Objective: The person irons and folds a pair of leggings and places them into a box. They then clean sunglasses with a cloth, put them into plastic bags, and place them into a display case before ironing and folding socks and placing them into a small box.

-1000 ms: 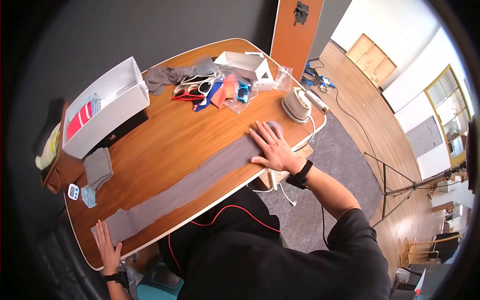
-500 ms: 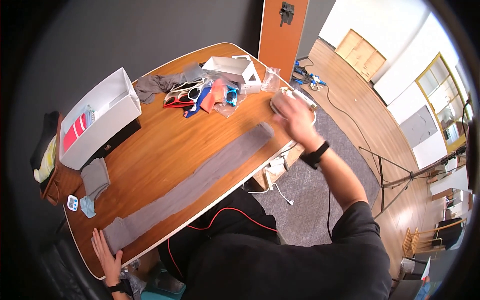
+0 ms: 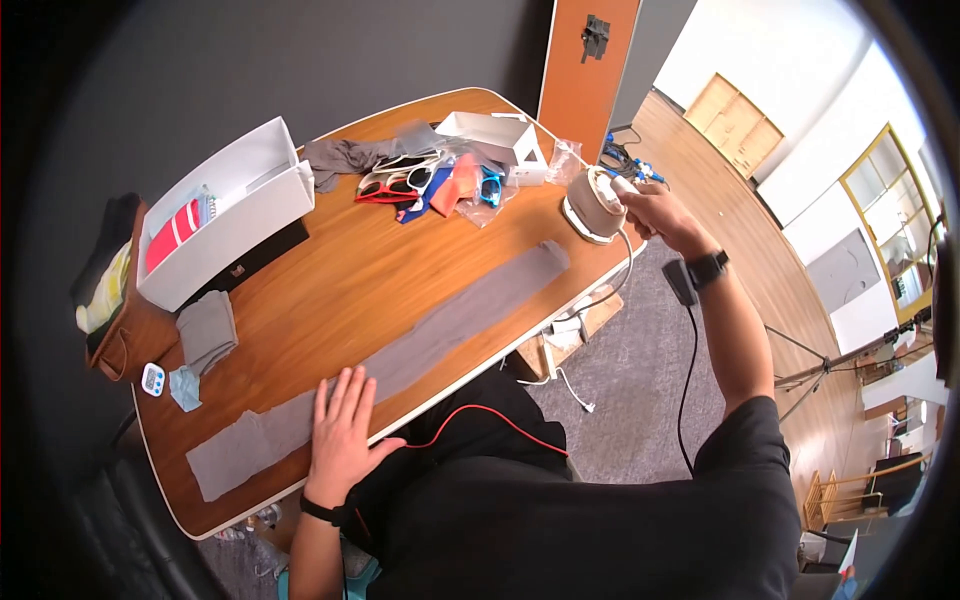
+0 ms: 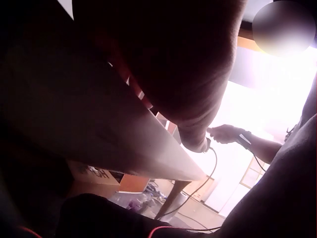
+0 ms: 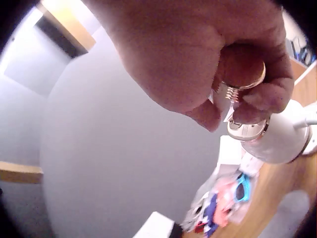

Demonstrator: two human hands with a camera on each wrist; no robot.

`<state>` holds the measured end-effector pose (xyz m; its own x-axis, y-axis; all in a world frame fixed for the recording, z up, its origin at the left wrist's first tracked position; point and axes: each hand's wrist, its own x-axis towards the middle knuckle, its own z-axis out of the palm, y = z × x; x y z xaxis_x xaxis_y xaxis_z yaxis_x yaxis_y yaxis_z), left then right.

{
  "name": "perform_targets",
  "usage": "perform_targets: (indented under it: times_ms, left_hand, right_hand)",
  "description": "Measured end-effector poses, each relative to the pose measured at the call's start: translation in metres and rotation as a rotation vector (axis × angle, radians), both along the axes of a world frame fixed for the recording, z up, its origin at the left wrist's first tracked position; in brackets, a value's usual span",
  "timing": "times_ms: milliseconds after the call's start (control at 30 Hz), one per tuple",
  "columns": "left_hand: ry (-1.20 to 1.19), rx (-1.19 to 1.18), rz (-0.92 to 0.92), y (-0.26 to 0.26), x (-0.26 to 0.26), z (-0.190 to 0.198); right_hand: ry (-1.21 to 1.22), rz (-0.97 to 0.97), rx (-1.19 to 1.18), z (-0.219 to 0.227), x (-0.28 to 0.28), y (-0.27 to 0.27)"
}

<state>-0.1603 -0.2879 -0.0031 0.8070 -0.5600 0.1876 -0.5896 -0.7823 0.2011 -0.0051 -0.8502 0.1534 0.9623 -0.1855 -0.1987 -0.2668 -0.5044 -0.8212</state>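
Note:
A long grey strip of cloth [image 3: 470, 310], like a flattened stocking, lies smooth along the front of the wooden table. My left hand [image 3: 342, 445] rests on it with fingers straight, left of its middle, the thumb out over the table edge. In the left wrist view that hand is mostly a dark shape. At the table's right end, my right hand [image 3: 665, 215] grips the pale handle of a beige and white handheld steamer [image 3: 595, 205]. Its body stands upright on the table. In the right wrist view the fingers curl round the handle's corded end.
Behind the cloth lie sunglasses [image 3: 400, 182] and bright fabrics, with an open white box [image 3: 490, 135] near them. On the left are a larger white box [image 3: 225, 225], folded grey cloth [image 3: 207, 330] and a small timer [image 3: 152, 380]. The steamer's cord [image 3: 631, 265] loops over the table edge.
My right hand has left the cloth's far end and taken hold of the steamer's handle. The left hand has slid right, from the cloth's near end toward its middle.

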Motion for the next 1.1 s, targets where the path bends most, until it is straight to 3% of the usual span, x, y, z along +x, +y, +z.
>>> perform_targets:
  times_ms: [33, 200, 300, 467, 700, 1100]
  left_hand:
    - [0.001, 0.004, -0.002, -0.006, 0.002, 0.001]
    - [-0.005, -0.033, -0.109, -0.043, 0.019, 0.001]
    - [-0.014, -0.043, -0.157, -0.058, 0.025, -0.009]
    - [0.051, -0.016, -0.157, -0.067, 0.027, -0.011]
    - [0.061, 0.007, -0.167, -0.065, 0.027, -0.01]
    - [0.09, -0.008, -0.16, -0.067, 0.026, -0.005]
  right_hand:
    - [-0.008, 0.047, 0.148, 0.005, -0.016, 0.011]
    - [0.141, 0.059, 0.136, 0.001, -0.072, 0.096]
    - [0.175, 0.173, 0.268, -0.032, -0.078, 0.127]
    - [0.234, 0.293, 0.262, -0.055, -0.076, 0.162]
    - [0.214, 0.258, 0.16, -0.052, -0.074, 0.173]
    - [0.172, 0.176, 0.041, -0.059, -0.061, 0.147]
